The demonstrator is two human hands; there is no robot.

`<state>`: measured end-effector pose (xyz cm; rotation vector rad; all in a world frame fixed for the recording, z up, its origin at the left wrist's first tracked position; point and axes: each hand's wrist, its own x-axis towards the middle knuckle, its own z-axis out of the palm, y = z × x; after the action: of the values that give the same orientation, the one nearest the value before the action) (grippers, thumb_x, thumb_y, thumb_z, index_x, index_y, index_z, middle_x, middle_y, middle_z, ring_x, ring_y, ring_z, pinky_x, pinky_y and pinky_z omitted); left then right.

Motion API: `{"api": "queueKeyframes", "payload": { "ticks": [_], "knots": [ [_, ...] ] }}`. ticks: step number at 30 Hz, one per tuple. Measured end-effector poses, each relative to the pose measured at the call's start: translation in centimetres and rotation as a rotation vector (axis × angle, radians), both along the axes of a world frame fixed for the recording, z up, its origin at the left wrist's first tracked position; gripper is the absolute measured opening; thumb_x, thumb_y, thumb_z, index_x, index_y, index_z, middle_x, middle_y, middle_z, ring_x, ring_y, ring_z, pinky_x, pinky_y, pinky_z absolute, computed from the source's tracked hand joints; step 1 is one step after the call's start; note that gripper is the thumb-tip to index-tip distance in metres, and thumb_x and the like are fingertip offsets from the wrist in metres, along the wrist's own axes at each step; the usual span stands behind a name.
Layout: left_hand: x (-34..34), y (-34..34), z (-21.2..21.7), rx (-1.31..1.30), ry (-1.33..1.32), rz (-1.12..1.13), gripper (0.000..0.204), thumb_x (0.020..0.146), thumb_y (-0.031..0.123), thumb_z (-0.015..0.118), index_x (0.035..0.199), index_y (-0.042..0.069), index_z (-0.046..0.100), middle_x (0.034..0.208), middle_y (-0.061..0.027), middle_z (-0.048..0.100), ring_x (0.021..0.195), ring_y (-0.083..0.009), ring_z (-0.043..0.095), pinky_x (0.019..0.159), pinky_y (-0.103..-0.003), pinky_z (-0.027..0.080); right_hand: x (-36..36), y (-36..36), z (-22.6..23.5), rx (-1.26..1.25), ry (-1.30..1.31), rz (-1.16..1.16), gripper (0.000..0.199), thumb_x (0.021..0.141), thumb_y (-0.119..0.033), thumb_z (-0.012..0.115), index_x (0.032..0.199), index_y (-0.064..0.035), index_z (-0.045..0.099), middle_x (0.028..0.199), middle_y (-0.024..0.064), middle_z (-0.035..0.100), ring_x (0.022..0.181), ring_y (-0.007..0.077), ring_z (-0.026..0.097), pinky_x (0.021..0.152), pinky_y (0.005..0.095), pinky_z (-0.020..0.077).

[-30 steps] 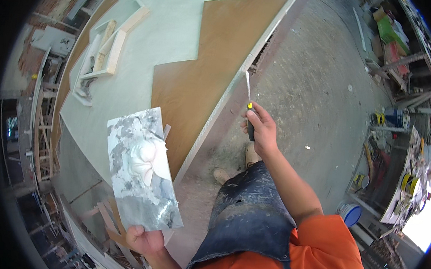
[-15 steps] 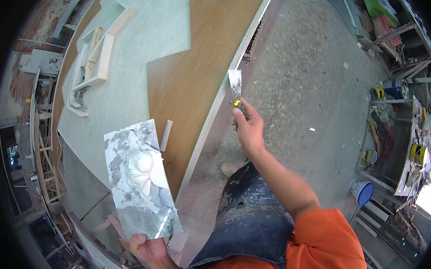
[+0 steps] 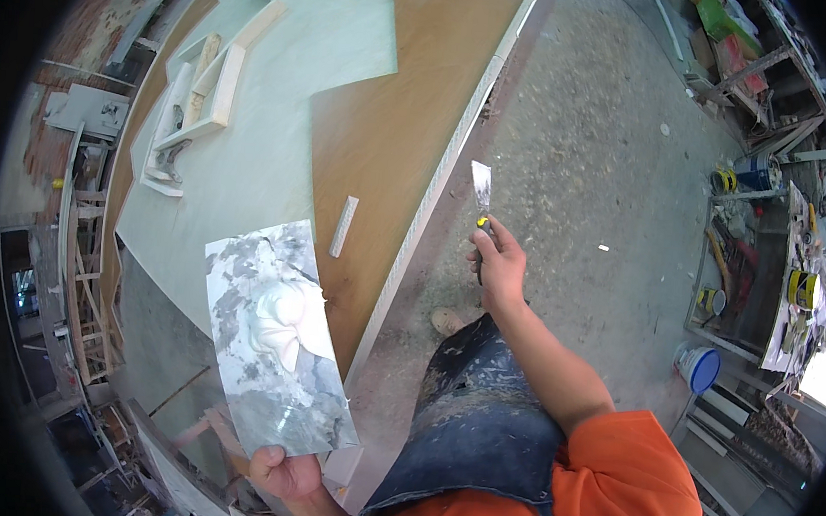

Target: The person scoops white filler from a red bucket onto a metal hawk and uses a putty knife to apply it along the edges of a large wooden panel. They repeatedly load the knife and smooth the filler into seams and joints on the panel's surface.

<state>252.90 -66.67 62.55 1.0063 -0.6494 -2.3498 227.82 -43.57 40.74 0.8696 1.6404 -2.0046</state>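
Now my right hand [image 3: 500, 263] is closed around the dark handle of a putty knife [image 3: 481, 191], fingers wrapped tight, the narrow metal blade pointing up and away from me with a yellow band at its neck; the blade looks clean, with no paste that I can see on it. Compared with a second ago this hand has drawn slightly back toward my body and sits lower in the view, off the edge of the big worktable [image 3: 412, 125] and over the gritty concrete floor [image 3: 608, 156]. My left hand [image 3: 284, 472] clamps the near short edge of a flat mortar board [image 3: 276, 339], smeared grey and white, which I hold out level over the table's corner; a soft white mound of plaster [image 3: 284, 318] rests near its middle, apart from the knife. The board has stayed almost where it was, so I judge the knife is between loads, with the paste untouched at this instant. Beyond the board a small white strip [image 3: 343, 226] lies on the brown panel, and farther off a wooden frame [image 3: 201, 89] sits on the pale green sheet. To my right stand a blue-rimmed bucket [image 3: 699, 367] and cluttered shelves [image 3: 772, 270].
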Motion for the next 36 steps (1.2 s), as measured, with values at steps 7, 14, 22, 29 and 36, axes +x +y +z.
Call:
{"api": "queueKeyframes", "payload": {
  "ticks": [7,14,22,29,36],
  "knots": [
    [3.1,-0.9,-0.2,-0.016,0.054,-0.005,0.09,0.064,-0.005,0.049,0.154,-0.003,0.035,0.158,-0.0204,0.041,0.149,-0.0388,0.033,0.126,-0.057,0.016,4.3,-1.7,2.4,-0.363,0.122,0.08,0.048,0.1,-0.014,0.064,0.146,-0.0038,0.053,0.109,0.0052,0.068,0.082,0.0125,0.063,0.069,0.0276,0.051],
    [6.2,-1.5,-0.5,-0.033,0.057,-0.07,0.088,0.067,-0.004,0.049,0.154,-0.003,0.035,0.158,-0.0201,0.041,0.149,-0.039,0.033,0.126,-0.056,0.017,4.2,-5.7,-1.0,-0.212,0.258,0.0,0.049,0.099,-0.011,0.064,0.146,-0.0027,0.052,0.106,0.0023,0.066,0.083,0.0097,0.062,0.07,0.0253,0.0505],
    [7.7,-1.6,-0.5,-0.05,0.059,-0.07,0.087,0.068,-0.004,0.049,0.154,-0.004,0.034,0.158,-0.0207,0.04,0.149,-0.0389,0.033,0.126,-0.057,0.017,11.3,-7.8,-3.5,-0.12,0.188,-0.012,0.053,0.097,-0.008,0.066,0.148,0.0002,0.05,0.108,0.0023,0.066,0.084,0.0092,0.06,0.076,0.0243,0.051],
    [8.2,-0.8,-0.3,-0.028,0.053,-0.076,0.085,0.068,-0.002,0.05,0.152,-0.004,0.037,0.155,-0.0217,0.043,0.147,-0.039,0.036,0.125,-0.056,0.022,13.7,-5.9,-3.8,-0.086,0.124,-0.022,0.052,0.097,-0.007,0.067,0.146,0.0003,0.052,0.103,0.0031,0.065,0.08,0.0087,0.059,0.071,0.024,0.0498],
    [10.4,2.3,-1.5,-0.142,0.05,-0.031,0.079,0.07,0.001,0.054,0.147,-0.006,0.042,0.146,-0.0196,0.053,0.139,-0.0365,0.048,0.121,-0.051,0.032,12.1,3.9,9.4,-0.169,0.153,0.647,0.052,0.093,-0.007,0.07,0.143,-0.0026,0.056,0.103,0.0068,0.069,0.081,0.0124,0.062,0.071,0.0255,0.0504]
  ]
}}
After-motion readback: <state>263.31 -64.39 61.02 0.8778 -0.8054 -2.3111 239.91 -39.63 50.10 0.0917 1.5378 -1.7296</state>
